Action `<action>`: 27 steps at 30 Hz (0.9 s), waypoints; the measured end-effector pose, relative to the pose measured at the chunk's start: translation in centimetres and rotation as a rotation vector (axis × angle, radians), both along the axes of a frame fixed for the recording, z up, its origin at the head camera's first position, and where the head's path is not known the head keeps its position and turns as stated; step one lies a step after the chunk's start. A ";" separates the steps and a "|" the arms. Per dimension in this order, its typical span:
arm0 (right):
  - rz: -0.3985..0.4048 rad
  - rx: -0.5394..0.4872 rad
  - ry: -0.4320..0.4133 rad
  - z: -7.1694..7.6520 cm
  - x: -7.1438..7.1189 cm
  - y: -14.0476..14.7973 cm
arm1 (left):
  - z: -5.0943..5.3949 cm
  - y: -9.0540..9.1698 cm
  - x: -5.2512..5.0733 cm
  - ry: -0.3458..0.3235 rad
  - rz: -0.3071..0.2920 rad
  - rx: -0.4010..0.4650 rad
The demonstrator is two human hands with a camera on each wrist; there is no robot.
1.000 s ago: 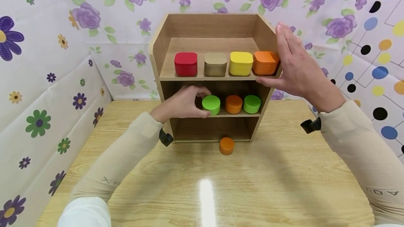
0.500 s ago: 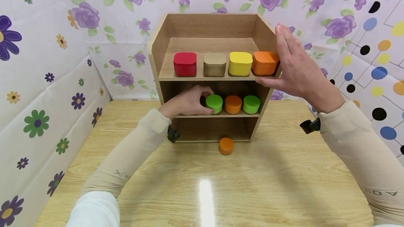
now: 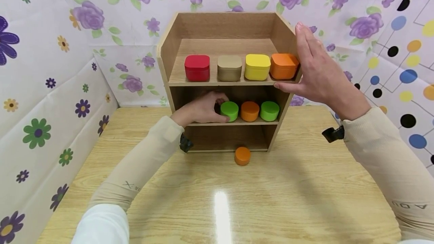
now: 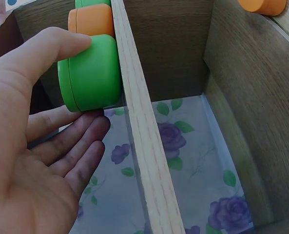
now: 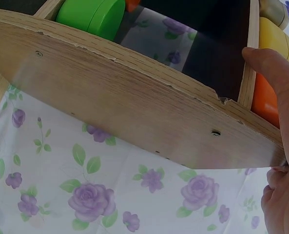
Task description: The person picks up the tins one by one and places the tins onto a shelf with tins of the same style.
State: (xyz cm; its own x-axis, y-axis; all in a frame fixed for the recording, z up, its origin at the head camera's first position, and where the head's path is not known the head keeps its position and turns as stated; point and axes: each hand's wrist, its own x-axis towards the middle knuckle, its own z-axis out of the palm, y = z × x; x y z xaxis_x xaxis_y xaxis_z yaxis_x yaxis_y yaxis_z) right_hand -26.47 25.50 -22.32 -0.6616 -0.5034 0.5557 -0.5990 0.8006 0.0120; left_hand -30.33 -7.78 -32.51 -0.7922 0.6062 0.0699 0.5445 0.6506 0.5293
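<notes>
On the middle board of a small wooden shelf (image 3: 234,83), my left hand (image 3: 205,107) holds a green round lidded container (image 3: 229,111) between thumb and fingers. In the left wrist view the thumb lies on the green container (image 4: 93,73) and the fingertips touch its far side. Just right of it stand an orange round container (image 3: 249,111) and a second green one (image 3: 269,111). My right hand (image 3: 320,70) grips the shelf's right side panel (image 5: 120,92), its thumb across the front edge of the upper board and its fingers along the outside.
Red (image 3: 197,68), tan (image 3: 229,68), yellow (image 3: 257,67) and orange (image 3: 284,66) squarish containers stand along the top board. Another orange round container (image 3: 242,156) sits on the table (image 3: 183,199), before the bottom compartment. Flowered cloth (image 3: 129,44) hangs behind the shelf.
My left hand has slid the green container rightwards along the middle board, close to the orange one, and then stayed there. The right hand has kept its place on the shelf.
</notes>
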 end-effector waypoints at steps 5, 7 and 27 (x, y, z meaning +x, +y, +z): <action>-0.004 0.000 -0.006 0.1 0.0 0.0 | 0.3 -0.6 0.3 0.024 0.010 -0.015; -0.004 0.001 -0.008 0.1 0.1 0.0 | 0.4 -1.1 0.6 0.054 0.020 -0.024; -0.043 0.084 0.073 0.6 0.6 -0.3 | -1.7 -4.5 8.0 0.202 -0.156 -0.053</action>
State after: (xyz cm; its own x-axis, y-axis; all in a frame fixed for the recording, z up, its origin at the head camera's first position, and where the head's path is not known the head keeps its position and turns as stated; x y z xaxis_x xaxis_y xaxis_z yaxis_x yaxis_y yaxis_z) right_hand -25.87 25.23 -21.70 -0.6428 -0.5224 0.5603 -0.5592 0.8199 0.1229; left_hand -22.33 -12.32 -34.26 -0.6617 0.7272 0.1826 0.7321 0.5740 0.3669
